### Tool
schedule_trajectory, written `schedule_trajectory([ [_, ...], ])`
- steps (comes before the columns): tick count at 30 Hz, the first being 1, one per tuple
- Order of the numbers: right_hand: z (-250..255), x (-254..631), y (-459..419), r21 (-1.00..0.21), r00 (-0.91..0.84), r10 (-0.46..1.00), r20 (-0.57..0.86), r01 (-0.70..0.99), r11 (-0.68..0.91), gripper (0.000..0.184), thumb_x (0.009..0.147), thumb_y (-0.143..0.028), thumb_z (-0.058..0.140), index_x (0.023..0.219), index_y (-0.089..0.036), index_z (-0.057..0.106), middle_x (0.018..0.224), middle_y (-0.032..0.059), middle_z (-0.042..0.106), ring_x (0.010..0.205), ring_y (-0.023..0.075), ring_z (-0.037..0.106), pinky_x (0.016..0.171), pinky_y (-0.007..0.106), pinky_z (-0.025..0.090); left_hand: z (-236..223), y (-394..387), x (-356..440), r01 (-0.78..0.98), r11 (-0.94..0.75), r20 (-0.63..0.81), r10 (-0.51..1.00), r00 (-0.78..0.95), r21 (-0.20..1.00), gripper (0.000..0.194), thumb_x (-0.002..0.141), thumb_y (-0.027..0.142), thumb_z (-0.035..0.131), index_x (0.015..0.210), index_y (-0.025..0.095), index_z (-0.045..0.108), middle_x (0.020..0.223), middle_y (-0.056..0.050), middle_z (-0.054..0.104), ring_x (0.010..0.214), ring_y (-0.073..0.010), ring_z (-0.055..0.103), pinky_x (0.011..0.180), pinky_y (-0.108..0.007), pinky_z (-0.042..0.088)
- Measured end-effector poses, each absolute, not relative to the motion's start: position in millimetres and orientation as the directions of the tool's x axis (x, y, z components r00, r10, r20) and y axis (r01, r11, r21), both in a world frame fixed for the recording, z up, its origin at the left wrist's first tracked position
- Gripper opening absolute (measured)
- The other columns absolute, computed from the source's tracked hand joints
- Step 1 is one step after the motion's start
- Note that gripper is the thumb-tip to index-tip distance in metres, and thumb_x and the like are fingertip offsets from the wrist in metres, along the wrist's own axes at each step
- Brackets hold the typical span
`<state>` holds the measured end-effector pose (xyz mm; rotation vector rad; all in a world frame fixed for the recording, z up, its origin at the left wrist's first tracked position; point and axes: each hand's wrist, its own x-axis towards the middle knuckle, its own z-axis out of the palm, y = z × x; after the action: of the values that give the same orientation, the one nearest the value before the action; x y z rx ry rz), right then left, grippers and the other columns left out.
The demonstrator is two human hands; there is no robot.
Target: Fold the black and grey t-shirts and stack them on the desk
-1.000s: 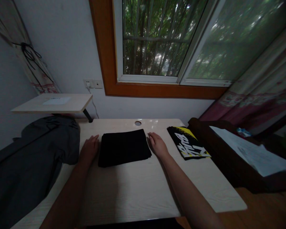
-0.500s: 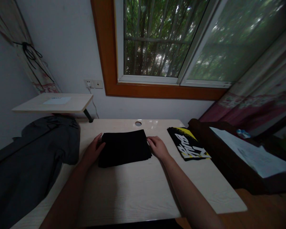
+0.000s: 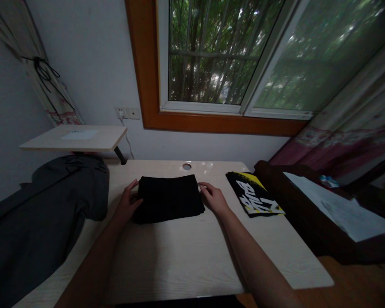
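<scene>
A folded black garment (image 3: 170, 199) lies flat as a rectangle on the pale wooden desk (image 3: 192, 256). My left hand (image 3: 128, 202) is at its left edge, thumb on top of the cloth and fingers round the side. At the opposite edge, my right hand (image 3: 213, 197) has its fingertips pinched at the upper right side. The exact grip of those fingertips is hard to make out in the dim light. To the right sits a second folded garment (image 3: 255, 194), black and yellow with white lettering.
A dark grey garment (image 3: 57, 201) is heaped over the desk's left side. Behind it stands a small raised shelf (image 3: 102, 141) bearing a paper label. Beyond the right edge is a dark brown covered surface (image 3: 272, 175) with a white sheet (image 3: 336, 205). A cable hole (image 3: 187, 167) pierces the desk's back.
Both hands have come in from beside the black garment to its edges. The left thumb now rests on top, and the garment's left edge has shifted slightly.
</scene>
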<state>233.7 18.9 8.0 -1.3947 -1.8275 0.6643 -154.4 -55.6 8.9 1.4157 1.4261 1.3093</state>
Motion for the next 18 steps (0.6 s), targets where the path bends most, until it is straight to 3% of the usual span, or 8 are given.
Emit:
schedule_trajectory([
  [5, 3.3, 239.1, 19.9, -0.801, -0.206, 0.96, 0.188, 0.533, 0.271, 0.043, 0.089, -0.035, 0.054, 0.126, -0.021, 0.069, 0.079, 0.0011, 0.075, 0.073, 0.0183, 0.068, 0.075, 0.031, 0.053, 9.9, -46.9, -154.6, 0.185, -0.073, 0.109, 0.976, -0.19, 0.98, 0.072, 0.084, 0.03, 0.067, 0.151, 0.033, 0.038, 0.164, -0.01, 0.034, 0.129, -0.029, 0.059, 0.111, -0.052, 0.047],
  [9, 2.4, 238.1, 11.2, -0.861, -0.304, 0.935, 0.181, 0.41, 0.3, 0.045, 0.082, -0.024, 0.054, 0.126, -0.019, 0.064, 0.076, -0.001, 0.072, 0.074, 0.0169, 0.068, 0.078, 0.03, 0.053, 6.8, -30.1, -160.4, 0.185, -0.035, 0.088, 0.955, -0.283, 0.982, 0.065, 0.085, 0.032, 0.068, 0.145, 0.033, 0.045, 0.162, -0.01, 0.038, 0.13, -0.0303, 0.059, 0.11, -0.053, 0.048],
  [12, 3.2, 234.3, 1.2, -0.878, -0.342, 0.918, 0.2, 0.353, 0.323, 0.036, 0.081, -0.021, 0.055, 0.116, -0.019, 0.062, 0.076, -0.0015, 0.071, 0.074, 0.0162, 0.066, 0.076, 0.03, 0.052, 1.9, -16.2, -164.4, 0.157, -0.064, 0.115, 0.932, -0.343, 0.985, 0.058, 0.086, 0.032, 0.068, 0.141, 0.031, 0.048, 0.157, -0.011, 0.045, 0.13, -0.0283, 0.06, 0.111, -0.051, 0.047],
  [15, 4.1, 230.5, -8.8, -0.861, -0.345, 0.908, 0.239, 0.357, 0.363, 0.015, 0.081, -0.022, 0.057, 0.096, -0.021, 0.061, 0.072, -0.0031, 0.066, 0.067, 0.0138, 0.06, 0.067, 0.026, 0.048, 0.1, -10.5, -164.9, 0.208, -0.146, 0.219, 0.894, -0.39, 0.967, 0.049, 0.085, 0.032, 0.067, 0.132, 0.024, 0.054, 0.151, -0.014, 0.047, 0.123, -0.0259, 0.065, 0.109, -0.049, 0.05],
  [17, 5.0, 227.5, -16.0, -0.84, -0.348, 0.903, 0.253, 0.384, 0.383, 0.003, 0.083, -0.024, 0.059, 0.084, -0.021, 0.059, 0.067, -0.004, 0.061, 0.062, 0.012, 0.054, 0.061, 0.024, 0.043, 2.9, -13.9, -164.2, 0.366, -0.199, 0.347, 0.848, -0.4, 0.909, 0.038, 0.085, 0.033, 0.065, 0.121, 0.021, 0.061, 0.145, -0.014, 0.049, 0.119, -0.0258, 0.065, 0.107, -0.048, 0.052],
  [18, 5.5, 225.7, -19.9, -0.832, -0.347, 0.902, 0.259, 0.395, 0.391, 0.006, 0.084, -0.025, 0.06, 0.08, -0.021, 0.059, 0.065, -0.0043, 0.058, 0.059, 0.0114, 0.051, 0.059, 0.023, 0.041, 5.3, -17.6, -163.9, 0.468, -0.214, 0.416, 0.823, -0.386, 0.857, 0.032, 0.086, 0.033, 0.063, 0.115, 0.02, 0.064, 0.142, -0.014, 0.051, 0.12, -0.0262, 0.064, 0.107, -0.048, 0.052],
])
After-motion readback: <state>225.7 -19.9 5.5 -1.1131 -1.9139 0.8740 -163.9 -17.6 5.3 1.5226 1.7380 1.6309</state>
